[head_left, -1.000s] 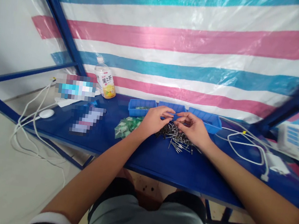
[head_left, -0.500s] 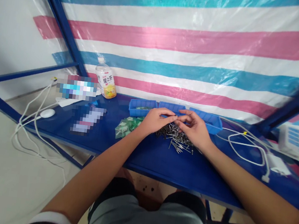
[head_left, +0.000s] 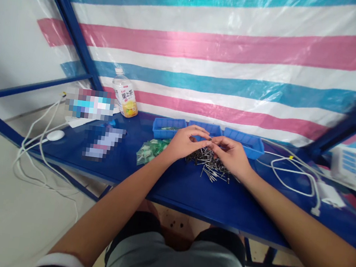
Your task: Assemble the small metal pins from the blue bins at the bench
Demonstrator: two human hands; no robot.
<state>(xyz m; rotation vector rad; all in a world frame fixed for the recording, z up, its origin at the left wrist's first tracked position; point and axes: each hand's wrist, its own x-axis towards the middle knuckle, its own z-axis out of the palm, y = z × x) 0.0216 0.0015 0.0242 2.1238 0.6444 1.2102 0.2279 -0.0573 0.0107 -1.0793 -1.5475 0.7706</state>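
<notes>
My left hand and my right hand meet fingertip to fingertip over a pile of thin metal pins that look like rivets. Both hands are closed in a pinch; what lies between the fingertips is too small and too hidden to name. Beside my left wrist are small green plastic packets. Behind the hands stand a left blue bin with some green pieces in it, a middle blue bin and a right blue bin, the latter two partly covered by my hands.
On the blue table, a drink bottle stands at the back left near blurred-out items. White cables and an adapter lie at the right. A white mouse-like object sits at the left edge. Striped sheeting hangs behind.
The fingers of my right hand have curled in closer to my left fingertips. My left hand stays nearly where it was, and the pile looks unchanged.
</notes>
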